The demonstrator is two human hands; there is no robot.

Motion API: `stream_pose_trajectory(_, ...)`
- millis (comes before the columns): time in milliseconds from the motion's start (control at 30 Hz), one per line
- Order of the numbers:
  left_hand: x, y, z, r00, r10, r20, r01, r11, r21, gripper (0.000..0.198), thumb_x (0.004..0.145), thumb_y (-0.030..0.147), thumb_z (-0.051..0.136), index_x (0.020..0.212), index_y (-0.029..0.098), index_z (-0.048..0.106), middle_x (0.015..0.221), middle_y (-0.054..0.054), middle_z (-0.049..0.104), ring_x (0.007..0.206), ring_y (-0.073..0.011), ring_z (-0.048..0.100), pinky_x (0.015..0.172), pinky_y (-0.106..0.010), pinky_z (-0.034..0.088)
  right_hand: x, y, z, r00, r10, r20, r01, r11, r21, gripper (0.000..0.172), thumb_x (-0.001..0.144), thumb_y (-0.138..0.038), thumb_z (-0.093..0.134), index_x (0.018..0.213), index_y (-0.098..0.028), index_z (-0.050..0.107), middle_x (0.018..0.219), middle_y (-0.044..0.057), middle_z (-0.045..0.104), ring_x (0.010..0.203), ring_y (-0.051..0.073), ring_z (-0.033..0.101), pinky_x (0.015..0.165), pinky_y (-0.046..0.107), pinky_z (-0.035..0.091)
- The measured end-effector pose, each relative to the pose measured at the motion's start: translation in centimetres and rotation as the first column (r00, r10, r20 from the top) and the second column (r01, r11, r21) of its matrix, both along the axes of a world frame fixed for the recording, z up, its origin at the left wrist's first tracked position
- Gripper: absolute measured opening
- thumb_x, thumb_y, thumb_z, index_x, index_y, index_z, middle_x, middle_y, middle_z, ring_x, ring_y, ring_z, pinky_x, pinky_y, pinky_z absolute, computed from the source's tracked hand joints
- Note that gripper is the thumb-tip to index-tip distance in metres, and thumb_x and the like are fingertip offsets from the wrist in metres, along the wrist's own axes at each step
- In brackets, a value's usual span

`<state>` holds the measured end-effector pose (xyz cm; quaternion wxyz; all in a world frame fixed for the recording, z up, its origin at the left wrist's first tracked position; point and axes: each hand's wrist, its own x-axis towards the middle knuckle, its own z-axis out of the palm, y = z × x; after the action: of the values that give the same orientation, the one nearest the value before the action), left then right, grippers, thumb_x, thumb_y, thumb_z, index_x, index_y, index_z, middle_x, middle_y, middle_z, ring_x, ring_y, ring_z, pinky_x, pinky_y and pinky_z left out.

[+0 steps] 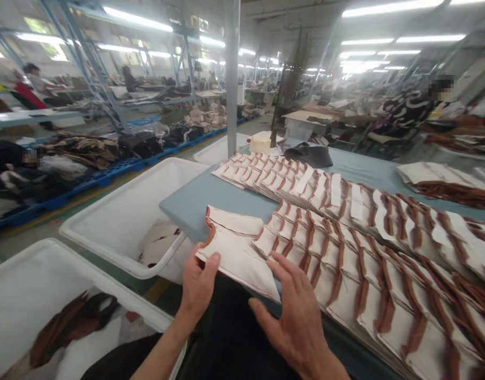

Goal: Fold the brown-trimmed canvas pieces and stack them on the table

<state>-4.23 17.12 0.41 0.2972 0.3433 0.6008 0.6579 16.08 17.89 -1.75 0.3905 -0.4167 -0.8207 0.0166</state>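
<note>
Cream fabric piece (236, 256) is lying at the counter's (203, 198) near corner, the left hand (197, 287) pinching its edge under the thumb while the right hand (296, 316) is resting open and flat, seemingly steadying the overlapped row (345, 258) beside it.

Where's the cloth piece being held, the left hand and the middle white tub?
cloth piece (238, 253): head view, middle of its cream face.
left hand (195, 282): head view, back of the hand.
middle white tub (135, 195): head view, bare inner wall.
</note>
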Motion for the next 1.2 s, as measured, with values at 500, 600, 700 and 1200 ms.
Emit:
stream_pose_trajectory(500,7.5,-10.9,5.1,0.691,-0.095,-0.717,0.387,0.886,0.255,0.029,0.097,0.043,0.073,0.118,0.025,0.062,0.104,-0.009,0.071,0.098,-0.0241,0.069,0.086,-0.037,0.06,13.1,-8.5,5.2,0.931,0.35,-0.107,-0.365,0.91,-0.197,0.025,0.11,-0.02,0.041,0.125,-0.022,0.06,0.091,0.008,0.078,0.075,0.02,0.076,0.068,0.028,0.058)
stream_pose_trajectory(600,10.1,-10.6,4.0,0.624,-0.204,-0.754,0.505,0.842,0.191,0.018,0.096,0.025,0.073,0.11,0.025,0.063,0.098,-0.005,0.074,0.094,-0.0207,0.071,0.084,-0.032,0.061,15.6,-11.0,5.6,0.97,0.241,-0.036,-0.243,0.949,-0.203,0.026,0.108,-0.016,0.044,0.126,-0.023,0.061,0.092,0.007,0.079,0.074,0.019,0.077,0.066,0.026,0.058)
stream_pose_trajectory(700,12.9,-10.5,3.2,0.674,-0.309,-0.671,0.534,0.831,0.154,0.018,0.091,0.016,0.073,0.104,0.024,0.064,0.091,-0.002,0.075,0.083,-0.0172,0.072,0.078,-0.027,0.06,17.0,-12.6,5.7,0.992,0.121,0.018,-0.116,0.978,-0.176,0.021,0.111,-0.019,0.042,0.117,-0.023,0.062,0.084,0.004,0.077,0.069,0.017,0.075,0.063,0.025,0.055)
stream_pose_trajectory(1200,14.5,-8.5,3.6,0.478,-0.855,-0.203,0.795,0.519,-0.313,0.026,0.097,0.031,0.046,0.083,0.019,0.064,0.077,0.0,0.063,0.071,-0.016,0.052,0.066,-0.026,0.044,16.5,-11.3,3.0,0.986,0.077,0.147,-0.04,0.971,-0.238,0.033,0.115,-0.034,0.042,0.1,-0.019,0.067,0.075,0.002,0.07,0.063,0.016,0.067,0.059,0.029,0.044)
